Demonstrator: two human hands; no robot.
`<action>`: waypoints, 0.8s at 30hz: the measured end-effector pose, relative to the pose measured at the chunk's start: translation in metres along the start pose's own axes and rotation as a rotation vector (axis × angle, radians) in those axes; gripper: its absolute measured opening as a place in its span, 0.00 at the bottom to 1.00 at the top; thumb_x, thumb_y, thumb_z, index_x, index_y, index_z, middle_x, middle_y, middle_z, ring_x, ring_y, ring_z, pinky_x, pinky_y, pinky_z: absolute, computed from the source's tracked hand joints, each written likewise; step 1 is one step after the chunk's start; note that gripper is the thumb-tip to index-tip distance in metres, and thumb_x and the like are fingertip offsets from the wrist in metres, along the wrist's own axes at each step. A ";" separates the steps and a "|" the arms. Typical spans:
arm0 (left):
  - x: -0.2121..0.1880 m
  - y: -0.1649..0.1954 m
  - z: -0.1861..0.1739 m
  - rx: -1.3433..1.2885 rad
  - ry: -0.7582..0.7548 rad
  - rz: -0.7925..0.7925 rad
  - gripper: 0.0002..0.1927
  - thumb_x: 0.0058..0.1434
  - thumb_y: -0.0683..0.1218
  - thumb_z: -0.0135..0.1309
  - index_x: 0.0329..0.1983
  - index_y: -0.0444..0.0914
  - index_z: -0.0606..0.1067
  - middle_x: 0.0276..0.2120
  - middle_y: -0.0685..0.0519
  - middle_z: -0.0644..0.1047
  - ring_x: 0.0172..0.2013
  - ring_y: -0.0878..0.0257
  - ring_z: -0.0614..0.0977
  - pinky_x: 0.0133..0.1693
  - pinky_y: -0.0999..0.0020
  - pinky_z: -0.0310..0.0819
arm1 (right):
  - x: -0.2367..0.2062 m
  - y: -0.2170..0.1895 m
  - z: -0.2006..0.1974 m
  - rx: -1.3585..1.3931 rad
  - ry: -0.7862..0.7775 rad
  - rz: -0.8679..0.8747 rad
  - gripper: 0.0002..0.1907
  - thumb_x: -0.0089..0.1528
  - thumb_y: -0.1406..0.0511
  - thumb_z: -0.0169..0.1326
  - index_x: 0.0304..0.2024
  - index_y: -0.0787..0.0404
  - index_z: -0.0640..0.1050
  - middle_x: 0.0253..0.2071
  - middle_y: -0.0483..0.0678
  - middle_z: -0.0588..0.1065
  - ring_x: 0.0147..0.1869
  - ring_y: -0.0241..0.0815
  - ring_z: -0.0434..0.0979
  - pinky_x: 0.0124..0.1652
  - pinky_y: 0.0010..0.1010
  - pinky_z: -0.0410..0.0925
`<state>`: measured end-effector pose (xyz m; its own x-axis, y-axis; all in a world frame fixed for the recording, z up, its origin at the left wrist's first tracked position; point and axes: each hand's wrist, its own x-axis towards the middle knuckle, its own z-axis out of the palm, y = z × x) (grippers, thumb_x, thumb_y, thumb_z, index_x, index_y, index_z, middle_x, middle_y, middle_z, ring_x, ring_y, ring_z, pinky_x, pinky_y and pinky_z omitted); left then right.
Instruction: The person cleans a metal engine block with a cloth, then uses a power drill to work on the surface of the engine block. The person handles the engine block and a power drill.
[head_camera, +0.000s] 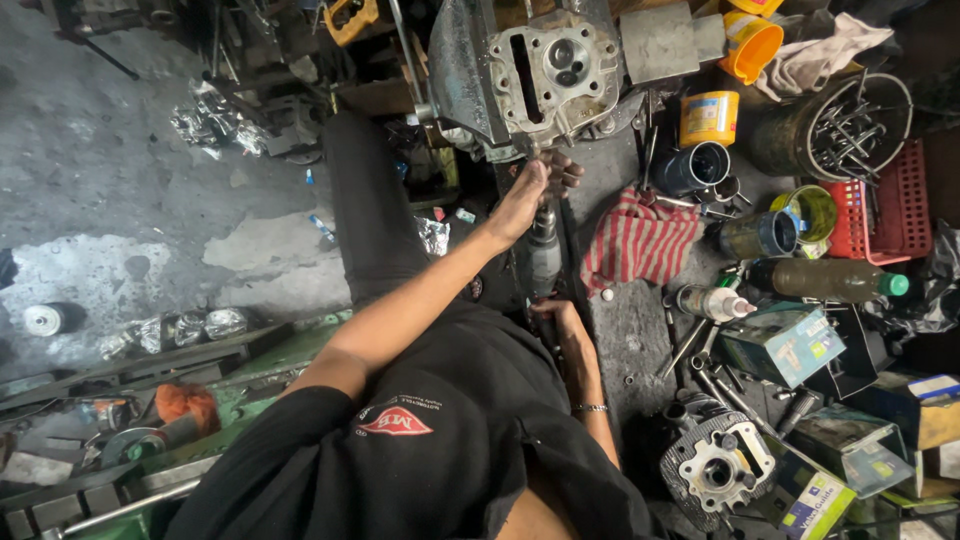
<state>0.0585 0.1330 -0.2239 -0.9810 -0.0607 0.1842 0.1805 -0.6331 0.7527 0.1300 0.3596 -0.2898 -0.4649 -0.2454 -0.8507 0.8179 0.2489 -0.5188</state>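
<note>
Clearly a bench job, read from the one head view:

Head view, workpiece: a grey metal cylinder head (550, 65) sits at the far end of the bench, clamped or propped against a vise-like block (462, 70), so it stays put while being worked.

Head view, left hand (525, 195): stretched forward, fingers closed around the front of a grey power tool (543, 250) just below the cylinder head, steadying its tip there.

Head view, right hand (560, 315): wrapped on the tool's rear end, close to the body; the grip itself is partly hidden. The hands are apart, one at each end of the tool, keeping it in line.

Head view, bench clutter: a red striped rag (640, 240) lies just beside the tool, within wiping reach; tins, a green-capped bottle (825, 280) and a red basket (885, 205) crowd the right side.

Head view, spare part: a finned engine cylinder (715, 465) rests near the right forearm, among loose sockets.
</note>
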 end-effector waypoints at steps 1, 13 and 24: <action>0.000 0.000 0.000 0.018 0.001 -0.014 0.30 0.74 0.66 0.32 0.62 0.40 0.65 0.57 0.49 0.75 0.57 0.61 0.76 0.59 0.62 0.72 | -0.001 -0.001 0.000 -0.039 0.071 0.028 0.05 0.51 0.64 0.57 0.27 0.60 0.78 0.23 0.44 0.72 0.25 0.39 0.69 0.29 0.29 0.62; 0.000 -0.007 -0.001 0.108 0.019 -0.004 0.31 0.75 0.65 0.30 0.65 0.39 0.65 0.58 0.50 0.74 0.57 0.62 0.75 0.59 0.63 0.70 | -0.001 0.003 -0.001 -0.011 0.080 -0.021 0.07 0.51 0.64 0.59 0.27 0.61 0.76 0.25 0.44 0.73 0.28 0.40 0.71 0.33 0.29 0.65; -0.005 -0.007 -0.001 0.113 0.031 -0.032 0.33 0.73 0.68 0.26 0.65 0.40 0.64 0.58 0.51 0.74 0.58 0.62 0.74 0.60 0.62 0.69 | -0.011 0.007 0.001 0.015 0.075 -0.009 0.06 0.50 0.65 0.58 0.24 0.60 0.75 0.24 0.44 0.71 0.26 0.40 0.70 0.32 0.30 0.65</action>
<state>0.0620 0.1367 -0.2309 -0.9878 -0.0669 0.1407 0.1543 -0.5445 0.8245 0.1415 0.3628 -0.2840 -0.4960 -0.1770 -0.8501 0.8181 0.2328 -0.5258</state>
